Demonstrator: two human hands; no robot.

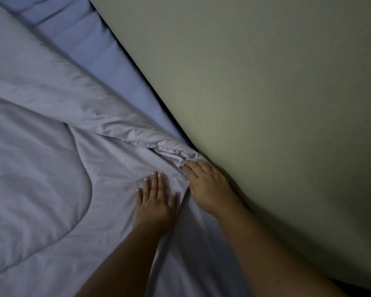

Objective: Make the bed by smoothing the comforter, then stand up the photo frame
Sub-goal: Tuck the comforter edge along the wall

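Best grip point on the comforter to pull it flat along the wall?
Probably the bunched hem of the comforter, just beyond the right hand beside the wall. Come from the bed side, since the wall blocks the other. The fabric ridges up there, giving fingers a fold to pinch; elsewhere it lies flat.

Dim room, low light overall, muted grey-blue cast. Brightest patch on wall [255, 103] around middle of frame, fading to dark toward right edge and lower right corner. Deep shadow in gap between wall and bed. Soft shadows in comforter [41, 168] folds. Picture soft, slightly smeared, fine detail lost. No glare. Forearms dark at bottom edge.
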